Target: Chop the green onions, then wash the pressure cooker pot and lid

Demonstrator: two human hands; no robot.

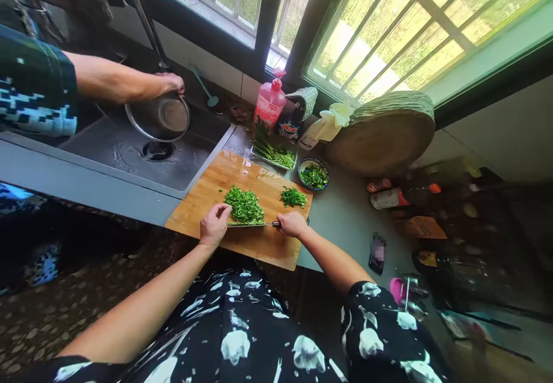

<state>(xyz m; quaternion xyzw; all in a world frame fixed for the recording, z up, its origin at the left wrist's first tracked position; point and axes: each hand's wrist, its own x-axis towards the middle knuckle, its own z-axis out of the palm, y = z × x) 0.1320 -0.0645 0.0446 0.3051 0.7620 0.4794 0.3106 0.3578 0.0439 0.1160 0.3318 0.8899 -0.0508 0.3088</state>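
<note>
My right hand (pixel 291 223) is wrapped around the dark handle of a kitchen knife (pixel 249 225). Its thin blade lies along the near edge of a large heap of chopped greens (pixel 244 204). At the left end of the blade, my left hand (pixel 213 224) has its fingers drawn into a pinch beside the heap; whatever is between them is hidden. Both rest over a wooden cutting board (pixel 270 249). A smaller pile of finely chopped greens (pixel 294 197) sits at the board's right side.
Behind the board are a tray of long green stalks (pixel 276 155) and a bowl of cut greens (pixel 314 174). A pink pump bottle (pixel 270 103) and a round chopping block (pixel 382 138) stand by the window. At left, a co-worker's hand (pixel 173 83) tilts a metal basin (pixel 184 121) over the sink.
</note>
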